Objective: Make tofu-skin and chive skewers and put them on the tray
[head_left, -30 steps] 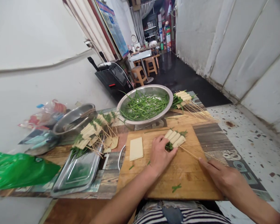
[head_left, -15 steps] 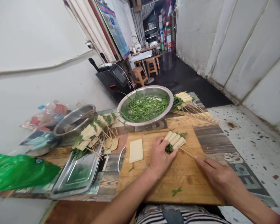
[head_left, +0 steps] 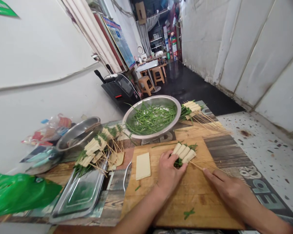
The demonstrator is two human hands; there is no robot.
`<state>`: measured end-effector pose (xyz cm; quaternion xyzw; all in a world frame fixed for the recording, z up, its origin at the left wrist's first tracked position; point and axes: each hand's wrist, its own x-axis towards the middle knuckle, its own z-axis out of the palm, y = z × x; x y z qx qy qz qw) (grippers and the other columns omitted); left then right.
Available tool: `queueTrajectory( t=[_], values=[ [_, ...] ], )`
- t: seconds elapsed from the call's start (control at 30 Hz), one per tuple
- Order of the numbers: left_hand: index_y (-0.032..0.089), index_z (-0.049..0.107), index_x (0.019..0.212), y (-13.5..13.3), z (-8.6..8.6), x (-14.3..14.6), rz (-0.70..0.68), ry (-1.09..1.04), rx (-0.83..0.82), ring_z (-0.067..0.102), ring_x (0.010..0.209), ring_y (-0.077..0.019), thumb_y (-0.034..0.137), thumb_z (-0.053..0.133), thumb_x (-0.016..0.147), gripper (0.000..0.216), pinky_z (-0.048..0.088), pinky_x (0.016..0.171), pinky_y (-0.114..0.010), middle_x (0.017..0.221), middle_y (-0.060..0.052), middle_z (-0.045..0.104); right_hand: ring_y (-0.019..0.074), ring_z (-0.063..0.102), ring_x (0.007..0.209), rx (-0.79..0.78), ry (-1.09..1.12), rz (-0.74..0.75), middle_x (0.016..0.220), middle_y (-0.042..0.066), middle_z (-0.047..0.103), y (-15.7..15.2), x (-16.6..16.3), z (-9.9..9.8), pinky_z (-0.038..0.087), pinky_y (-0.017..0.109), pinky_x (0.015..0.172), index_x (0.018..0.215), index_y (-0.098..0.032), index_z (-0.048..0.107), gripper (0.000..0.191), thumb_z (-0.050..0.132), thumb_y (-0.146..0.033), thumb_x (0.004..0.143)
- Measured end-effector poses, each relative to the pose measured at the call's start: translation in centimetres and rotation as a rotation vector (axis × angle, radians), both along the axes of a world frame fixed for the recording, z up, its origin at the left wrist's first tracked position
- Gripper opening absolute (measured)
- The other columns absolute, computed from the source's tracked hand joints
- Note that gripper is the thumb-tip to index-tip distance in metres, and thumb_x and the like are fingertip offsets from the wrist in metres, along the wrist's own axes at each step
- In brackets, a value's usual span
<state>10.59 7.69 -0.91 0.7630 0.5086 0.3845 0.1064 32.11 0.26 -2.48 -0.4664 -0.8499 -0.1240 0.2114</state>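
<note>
My left hand (head_left: 170, 172) is closed around the near side of several pale tofu-skin rolls (head_left: 184, 152) filled with green chives, lying side by side on the wooden cutting board (head_left: 185, 195). A thin wooden skewer (head_left: 196, 165) runs from the rolls' near right end to my right hand (head_left: 228, 185). The right thumb and fingers pinch it; how far it reaches inside the rolls is hidden. Left of my left hand, a small stack of flat tofu-skin sheets (head_left: 143, 166) lies on the board. Green scraps (head_left: 189, 213) lie near its front edge.
Beyond the board stands a steel bowl (head_left: 148, 136) of chives (head_left: 152, 118). Finished skewers (head_left: 192, 106) lie right of it; more skewers (head_left: 95, 146) rest on a metal tray (head_left: 75, 203) at left. A green plastic bag (head_left: 21, 191) sits far left.
The camera has tilted up slightly, so the table appears lower. Both hands keep their grip on the rolls and skewer, with little visible movement.
</note>
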Motion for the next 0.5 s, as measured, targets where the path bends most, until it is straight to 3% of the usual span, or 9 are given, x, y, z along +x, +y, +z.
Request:
queueTrajectory(
  t=[0.27,0.5],
  values=[
    [0.020,0.068,0.079,0.10,-0.15,-0.15,-0.006,0.012,0.024,0.058,0.087,-0.0214,0.020,0.081,0.061,0.022,0.053,0.080,-0.039,0.094,-0.006,0.064,0.0110,0.060,0.053,-0.012,0.067,0.045,0.079,0.004,0.065,0.46,-0.39,0.58,0.046,0.021,0.047,0.120,-0.009,0.049,0.052,0.032,0.007,0.074],
    [0.020,0.069,0.080,0.12,-0.15,-0.19,-0.006,0.018,0.050,0.059,0.087,-0.0221,0.020,0.082,0.061,0.024,0.053,0.079,-0.040,0.094,-0.006,0.065,0.0121,0.061,0.056,-0.029,0.092,0.058,0.084,0.006,0.066,0.73,-0.48,-0.16,0.046,0.023,0.050,0.124,-0.009,0.050,0.055,0.031,0.007,0.075]
  ],
)
